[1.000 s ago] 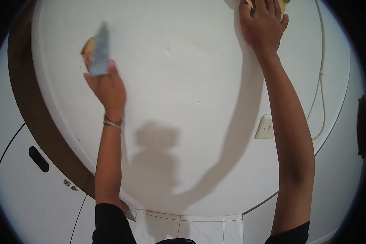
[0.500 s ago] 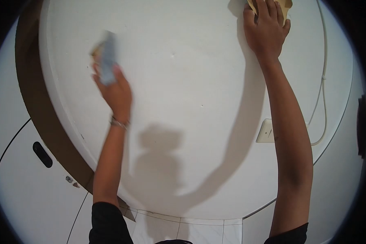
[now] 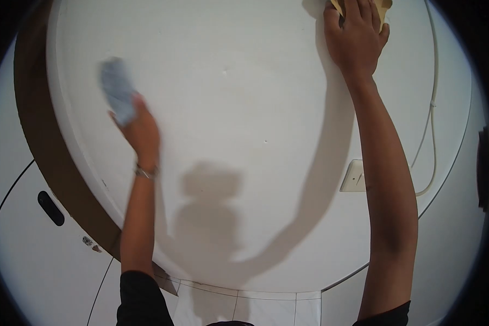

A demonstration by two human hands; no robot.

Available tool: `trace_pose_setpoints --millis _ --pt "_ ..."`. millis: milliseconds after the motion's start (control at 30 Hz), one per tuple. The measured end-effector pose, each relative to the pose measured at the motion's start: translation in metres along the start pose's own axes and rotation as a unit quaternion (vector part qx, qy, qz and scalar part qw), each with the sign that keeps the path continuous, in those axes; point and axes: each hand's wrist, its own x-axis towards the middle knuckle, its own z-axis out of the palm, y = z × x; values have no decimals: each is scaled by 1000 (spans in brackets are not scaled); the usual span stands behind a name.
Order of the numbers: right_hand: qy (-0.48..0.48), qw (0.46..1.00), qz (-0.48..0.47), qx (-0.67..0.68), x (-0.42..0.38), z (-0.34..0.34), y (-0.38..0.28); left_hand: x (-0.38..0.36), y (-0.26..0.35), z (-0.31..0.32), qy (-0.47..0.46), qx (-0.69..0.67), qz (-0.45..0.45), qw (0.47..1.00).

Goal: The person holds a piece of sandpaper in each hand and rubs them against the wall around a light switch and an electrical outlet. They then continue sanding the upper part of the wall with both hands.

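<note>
A blue-grey piece of sheet or cloth, smeared by motion, is gripped in my left hand in front of the white wall. Its exact kind is not clear, nor whether it touches the wall. At the top right, my right hand lies over a tan, crumpled sheet with its fingers stretched along it, against the wall. The frame's upper edge cuts off part of that sheet and the fingertips.
A switch plate sits on the wall beside my right forearm, with a white cable further right. Left is a dark brown frame edge and a white panel with a black oval handle. Pale floor tiles show at the bottom.
My left hand has swung left and slightly down with the blue-grey piece, which now leans left. The right hand stays on the tan sheet. The view has shifted slightly.
</note>
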Motion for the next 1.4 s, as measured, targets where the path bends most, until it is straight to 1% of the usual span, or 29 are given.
trace_pose_setpoints --millis 33,67,100,133,200,233,267,300,333,367,400,467,500,533,567,600,633,700,800,833,867,933,967,1133,1200,1233,1300,1367,1400 --pt "1 1000 1 -1 0 0 -1 -38 -74 32 21 84 114 990" --pt "1 1000 3 1 -1 -1 0 -87 -14 29 -9 18 291 956" --pt "3 1000 4 6 1 -1 1 -127 -24 23 -134 136 452 871" --pt "3 1000 1 13 0 -1 0 -146 -27 15 -196 246 575 755" --pt "6 1000 0 13 -1 -5 -8 -112 -20 10 -207 248 623 712" --pt "5 1000 6 9 -1 -6 -8 -76 2 4 -279 172 548 769" --pt "4 1000 5 4 -1 -5 -5 -36 17 2 -166 267 563 764" --pt "6 1000 6 1 0 -2 -3 -4 44 0 -56 225 475 849" --pt "7 1000 7 1 0 0 -3 33 51 1 -9 142 344 928" --pt "4 1000 8 0 -1 0 -3 50 71 -8 -3 113 141 984" --pt "1 1000 6 5 0 -1 -4 83 70 -24 -105 225 92 964" --pt "0 1000 3 7 -1 -4 -5 61 57 14 25 338 194 921" --pt "-2 1000 3 5 -1 -5 -7 32 68 34 43 186 315 930" --pt "-1 1000 4 3 0 -6 -7 -4 78 45 59 28 427 902" --pt "4 1000 -1 0 0 -3 -3 -39 76 38 -126 84 505 850" --pt "6 1000 -1 0 1 -2 -1 -62 76 29 -305 138 556 761" --pt "0 1000 -5 -1 -1 0 0 -60 75 29 -305 137 555 762" --pt "2 1000 -9 -4 3 -1 1 -32 81 30 -208 208 575 764" --pt "-21 1000 2 3 -1 -7 -4 75 75 34 56 160 422 890" --pt "-9 1000 12 11 0 -2 -2 83 90 21 3 43 239 970" --pt "4 1000 22 18 1 1 -1 76 92 28 0 43 242 969" --pt "6 1000 22 -1 2 5 -1 46 101 49 146 141 491 847" --pt "6 999 26 -20 2 6 1 29 115 47 63 185 536 821" --pt "-61 995 -17 -74 14 -6 11 48 115 50 115 121 472 866" --pt "-82 993 -73 -38 40 4 53 45 105 46 62 83 282 954" --pt "-70 997 1 -43 46 4 63 44 106 48 96 98 242 960" --pt "-18 989 107 -97 54 15 81 47 103 51 126 103 249 955" --pt "-52 983 140 -107 39 7 49 46 102 52 150 112 255 949" --pt "-123 990 56 -48 17 7 47 47 101 51 145 121 260 947"
